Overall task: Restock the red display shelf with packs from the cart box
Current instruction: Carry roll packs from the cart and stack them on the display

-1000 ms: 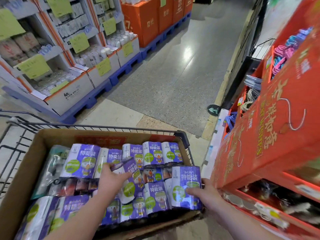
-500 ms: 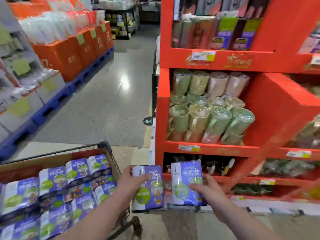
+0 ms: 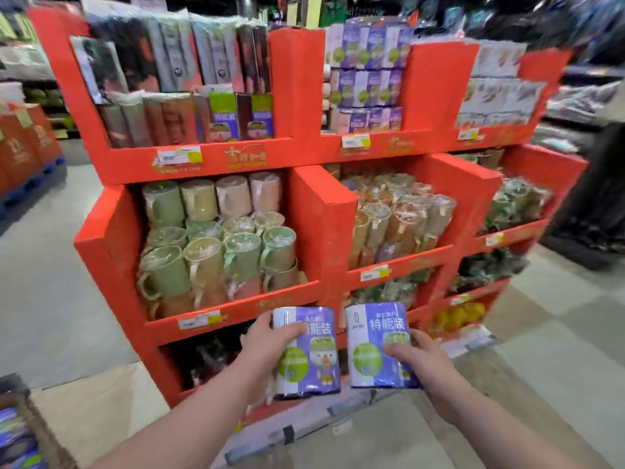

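Two soft, film-wrapped packs are held side by side in front of the lower tiers of the red display shelf (image 3: 318, 211), neither of them touching it. The left hand (image 3: 267, 343) grips the left pack (image 3: 314, 360) from its left edge, its fingers (image 3: 292, 330) clamped across the glossy purple front. The right hand (image 3: 419, 358) holds the right pack (image 3: 372, 336) from its right side, its fingers (image 3: 397, 348) pressed into the wrapper. Both packs are blocky bundles with rounded, roll-like ribs, printed in purple and white with a green disc; the left one also shows a cartoon duck. The shelf is matte red cardboard with boxy, straight-edged compartments stepped back tier by tier. Its middle-left bin holds cylindrical mugs (image 3: 209, 252) in green, tan and pink, each sealed in shiny crinkled film. Purple stacked packs (image 3: 367, 79) of a similar print fill an upper compartment, well above the hands. White and yellow price labels (image 3: 199, 320) are stuck to the front lips. At the lower left corner, the brown corrugated wall of the cart box (image 3: 44, 434) shows, with more purple wrapping inside. The floor (image 3: 50, 265) is pale, smooth and speckled.
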Action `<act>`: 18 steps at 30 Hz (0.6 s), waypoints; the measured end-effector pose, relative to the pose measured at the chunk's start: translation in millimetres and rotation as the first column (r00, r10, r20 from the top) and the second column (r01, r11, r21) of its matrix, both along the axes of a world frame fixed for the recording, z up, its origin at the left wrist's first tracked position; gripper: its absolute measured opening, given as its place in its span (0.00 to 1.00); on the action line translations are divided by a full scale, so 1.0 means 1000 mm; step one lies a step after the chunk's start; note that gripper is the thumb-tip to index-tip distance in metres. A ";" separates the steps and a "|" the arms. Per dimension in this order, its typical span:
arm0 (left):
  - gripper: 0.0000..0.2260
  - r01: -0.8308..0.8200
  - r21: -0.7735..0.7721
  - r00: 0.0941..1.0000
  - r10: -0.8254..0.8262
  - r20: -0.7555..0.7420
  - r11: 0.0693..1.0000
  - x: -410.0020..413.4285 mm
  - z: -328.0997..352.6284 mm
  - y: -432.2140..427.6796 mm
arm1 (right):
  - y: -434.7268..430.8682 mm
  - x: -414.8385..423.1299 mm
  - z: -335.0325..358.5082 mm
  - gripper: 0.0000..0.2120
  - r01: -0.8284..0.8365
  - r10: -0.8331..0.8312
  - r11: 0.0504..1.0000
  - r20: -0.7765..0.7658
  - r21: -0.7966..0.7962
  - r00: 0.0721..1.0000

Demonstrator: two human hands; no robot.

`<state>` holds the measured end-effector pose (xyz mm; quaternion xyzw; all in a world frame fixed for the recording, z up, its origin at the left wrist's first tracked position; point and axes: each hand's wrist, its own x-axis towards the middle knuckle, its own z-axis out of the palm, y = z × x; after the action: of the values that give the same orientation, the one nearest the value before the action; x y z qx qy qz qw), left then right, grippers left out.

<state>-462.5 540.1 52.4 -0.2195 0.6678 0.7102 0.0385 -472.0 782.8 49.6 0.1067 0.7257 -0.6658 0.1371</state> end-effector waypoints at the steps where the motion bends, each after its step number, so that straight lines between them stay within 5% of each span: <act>1: 0.18 0.031 -0.018 0.999 -0.031 -0.009 0.999 -0.008 0.003 0.010 | 0.010 -0.001 0.003 0.17 0.027 -0.027 1.000 -0.007 -0.010 1.000; 4: 0.13 0.082 0.042 0.996 -0.081 -0.032 0.996 -0.027 0.015 0.040 | 0.037 -0.011 0.009 0.15 0.095 -0.096 0.995 -0.018 -0.041 0.995; 10: 0.08 0.148 0.050 0.984 -0.143 -0.103 0.988 -0.085 0.030 0.094 | 0.083 -0.043 0.028 0.28 0.187 -0.192 0.979 -0.064 -0.080 0.979; 18: 0.11 0.263 0.119 0.956 -0.242 -0.165 0.957 -0.201 0.046 0.169 | 0.147 -0.137 0.052 0.15 0.249 -0.257 0.966 -0.131 -0.072 0.958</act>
<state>-663.4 708.7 98.5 -0.0753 0.6402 0.7587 0.0945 -608.7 929.5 101.8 0.1482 0.6952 -0.7033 0.0029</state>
